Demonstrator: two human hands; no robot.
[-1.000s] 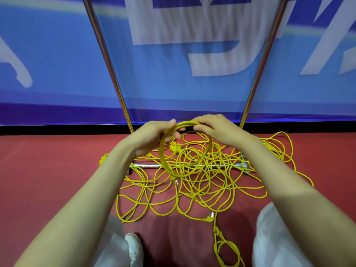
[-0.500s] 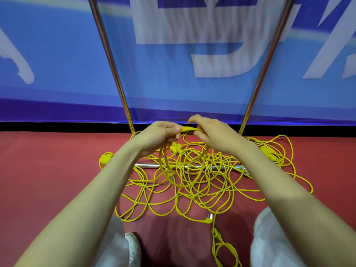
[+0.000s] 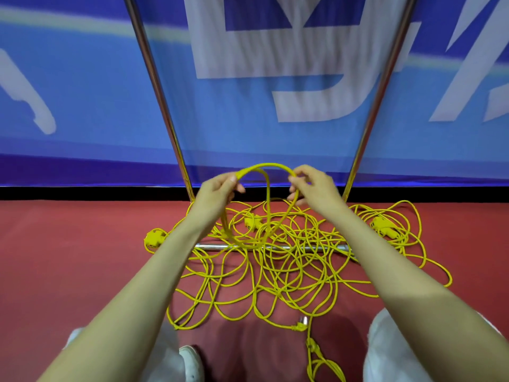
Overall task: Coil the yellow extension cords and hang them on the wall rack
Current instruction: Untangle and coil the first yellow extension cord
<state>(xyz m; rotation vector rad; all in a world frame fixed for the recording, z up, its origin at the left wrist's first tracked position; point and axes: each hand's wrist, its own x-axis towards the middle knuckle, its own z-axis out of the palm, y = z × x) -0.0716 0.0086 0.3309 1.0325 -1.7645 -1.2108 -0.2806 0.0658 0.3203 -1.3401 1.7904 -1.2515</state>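
Coiling has barely begun: the left hand (image 3: 220, 188) at 9 o'clock and the right hand (image 3: 314, 188) at 3 o'clock each pinch the raised coil (image 3: 264, 164). The other yellow extension cords (image 3: 300, 266) lie tangled at its 6 o'clock on the red floor (image 3: 68, 257), over the rack (image 3: 154, 78) foot bar (image 3: 214, 246). The next move, I judge, calls for drawing slack into another loop without snagging

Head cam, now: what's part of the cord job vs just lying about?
Job: cord loop, held by left hand and right hand; cord pile; steel frame.
Lying about: blue banner; red floor; white shoe.
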